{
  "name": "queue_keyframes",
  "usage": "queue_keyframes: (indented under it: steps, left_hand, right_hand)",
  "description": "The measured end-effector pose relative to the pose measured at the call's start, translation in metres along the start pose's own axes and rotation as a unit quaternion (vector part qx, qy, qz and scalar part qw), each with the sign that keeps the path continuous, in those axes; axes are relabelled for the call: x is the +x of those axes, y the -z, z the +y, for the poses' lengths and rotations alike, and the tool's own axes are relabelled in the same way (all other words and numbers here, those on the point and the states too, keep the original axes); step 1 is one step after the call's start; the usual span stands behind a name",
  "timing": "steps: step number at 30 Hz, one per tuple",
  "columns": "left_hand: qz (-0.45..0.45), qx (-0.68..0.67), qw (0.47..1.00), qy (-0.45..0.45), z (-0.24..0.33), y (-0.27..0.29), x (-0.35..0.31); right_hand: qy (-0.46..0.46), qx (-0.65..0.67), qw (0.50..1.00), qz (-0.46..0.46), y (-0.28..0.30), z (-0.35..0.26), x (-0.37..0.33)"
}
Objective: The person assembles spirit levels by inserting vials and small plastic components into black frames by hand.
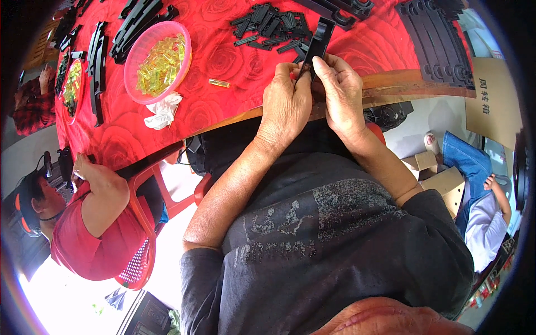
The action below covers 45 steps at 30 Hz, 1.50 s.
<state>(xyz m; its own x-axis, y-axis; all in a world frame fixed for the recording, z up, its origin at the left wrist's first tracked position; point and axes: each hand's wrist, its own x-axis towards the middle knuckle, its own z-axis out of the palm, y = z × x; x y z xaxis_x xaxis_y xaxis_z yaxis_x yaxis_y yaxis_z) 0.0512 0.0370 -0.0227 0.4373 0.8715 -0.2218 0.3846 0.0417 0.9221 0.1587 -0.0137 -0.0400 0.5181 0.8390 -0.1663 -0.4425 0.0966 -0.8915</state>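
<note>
Both my hands are closed on a long black plastic part (320, 40) at the table's near edge, its far end tilted up and away. My left hand (286, 106) pinches its near end. My right hand (341, 95) grips the same part from the other side, thumb on top. Whether a smaller piece sits between the fingertips is hidden. Just beyond lies a loose pile of short black plastic strips (271, 25). Left of my hands, a single clear yellow tube (219, 83) rests on the red rose-patterned cloth (206, 114).
A pink bowl (129, 84) holds many yellow tubes; a crumpled white tissue (163, 110) touches its near side. Long black parts lie at far left (96, 72) and in a row at right (438, 44). A co-worker in red (97, 234) sits left; another person (486, 223) is at right.
</note>
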Motion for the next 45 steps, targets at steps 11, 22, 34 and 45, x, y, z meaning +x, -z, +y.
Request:
queue_keyframes:
  steps: [11,22,34,45]
  left_hand:
    - [0.019,-0.025,0.999,0.023,-0.004,-0.007,0.007]
    - [-0.014,0.008,0.997,-0.082,0.019,0.011,-0.022]
    - [-0.040,0.152,0.956,-0.248,-0.001,0.009,-0.027]
    - [-0.030,0.138,0.966,-0.217,0.001,0.007,-0.031]
  right_hand:
    - [0.011,-0.017,1.000,0.003,-0.003,-0.007,-0.003]
    - [0.030,0.036,0.998,0.031,0.007,-0.007,0.012]
    - [-0.024,0.012,1.000,-0.009,0.013,-0.010,0.010]
    - [-0.002,-0.011,1.000,-0.010,0.013,-0.006,0.010]
